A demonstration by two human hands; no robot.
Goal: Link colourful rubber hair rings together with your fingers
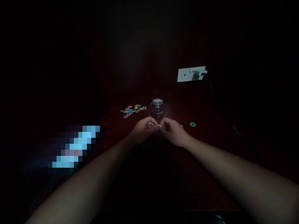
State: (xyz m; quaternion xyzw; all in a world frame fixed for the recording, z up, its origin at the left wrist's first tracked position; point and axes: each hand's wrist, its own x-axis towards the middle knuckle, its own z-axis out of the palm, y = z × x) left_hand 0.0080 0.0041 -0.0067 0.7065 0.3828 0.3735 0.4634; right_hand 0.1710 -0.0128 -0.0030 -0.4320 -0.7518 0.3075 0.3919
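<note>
Evidently, the left hand and right hand are pinching a yellow band mid-frame. It's probably feeling light, springy — opposite edges offering purchase.

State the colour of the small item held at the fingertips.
The small item is yellow, showing best in the head view.

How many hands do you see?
2: the left hand and the right hand, close together in front of the clear jar, both holding a yellow ring.

screen: pixelated | yellow piece: fingers hide part | jar: base hidden
</note>
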